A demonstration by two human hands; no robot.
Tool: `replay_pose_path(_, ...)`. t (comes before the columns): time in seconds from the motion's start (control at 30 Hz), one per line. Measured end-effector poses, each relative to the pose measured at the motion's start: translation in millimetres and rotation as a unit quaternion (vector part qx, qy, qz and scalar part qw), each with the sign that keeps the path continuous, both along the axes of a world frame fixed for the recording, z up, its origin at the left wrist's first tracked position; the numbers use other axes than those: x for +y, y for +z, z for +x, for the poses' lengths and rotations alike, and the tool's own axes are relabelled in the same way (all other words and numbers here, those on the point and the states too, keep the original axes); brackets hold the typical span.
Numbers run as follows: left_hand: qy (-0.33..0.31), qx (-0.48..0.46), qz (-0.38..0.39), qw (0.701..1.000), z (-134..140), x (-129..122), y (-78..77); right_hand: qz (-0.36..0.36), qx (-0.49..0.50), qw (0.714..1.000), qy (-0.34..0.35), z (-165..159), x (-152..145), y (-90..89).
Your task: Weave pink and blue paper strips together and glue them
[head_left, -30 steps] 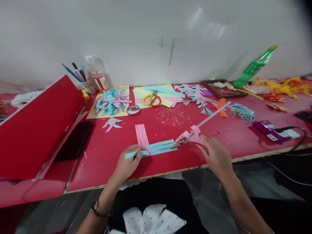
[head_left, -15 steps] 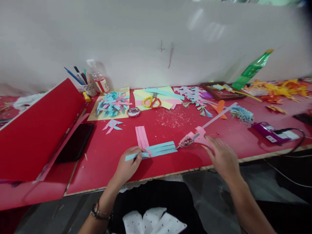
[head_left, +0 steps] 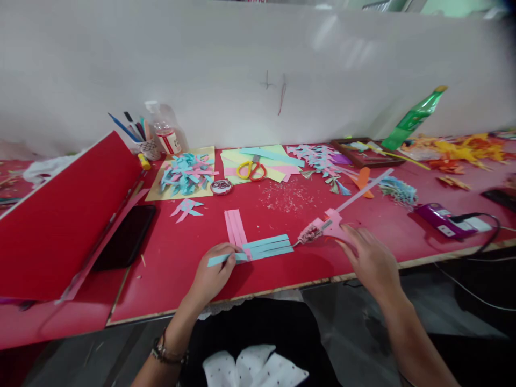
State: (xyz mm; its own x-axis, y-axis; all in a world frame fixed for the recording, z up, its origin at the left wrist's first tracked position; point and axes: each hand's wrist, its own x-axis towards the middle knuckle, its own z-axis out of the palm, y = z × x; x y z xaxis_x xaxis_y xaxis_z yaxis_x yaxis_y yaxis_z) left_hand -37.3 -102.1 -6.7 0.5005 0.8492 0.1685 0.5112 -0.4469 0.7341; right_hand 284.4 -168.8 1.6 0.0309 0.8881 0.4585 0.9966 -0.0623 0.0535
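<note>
My left hand [head_left: 213, 273] pinches a light blue paper strip [head_left: 221, 260] between thumb and fingers, at the corner where blue and pink strips cross. Away from it run several blue strips [head_left: 269, 246] to the right and several pink strips [head_left: 236, 227] toward the back, flat on the red table. My right hand [head_left: 368, 258] is closed around the handle of a pink hot glue gun [head_left: 332, 224]; a long pale glue stick [head_left: 365, 189] juts from its rear. The gun's nozzle points left, close to the right ends of the blue strips. My fingers partly hide the handle.
Scissors [head_left: 251, 170] lie on paper sheets at the back, beside a pile of folded strips [head_left: 187, 173]. A small woven piece [head_left: 187, 208] is nearby. Left stand a red board [head_left: 68, 226] and a phone [head_left: 127, 236]; right, a purple power box [head_left: 445, 219] with a cord and a green bottle [head_left: 415, 119].
The view has shifted slightly. The glue gun has moved a little to the right and its nozzle tip remains near the blue strips. My left hand keeps its pinch.
</note>
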Motion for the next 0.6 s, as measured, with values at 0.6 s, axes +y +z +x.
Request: replay_pose_path(0.6,-0.009,0.022,0.018,1.0,2,0,2.7,-0.023,0.145,0.989,0.025,-15,97,5.3)
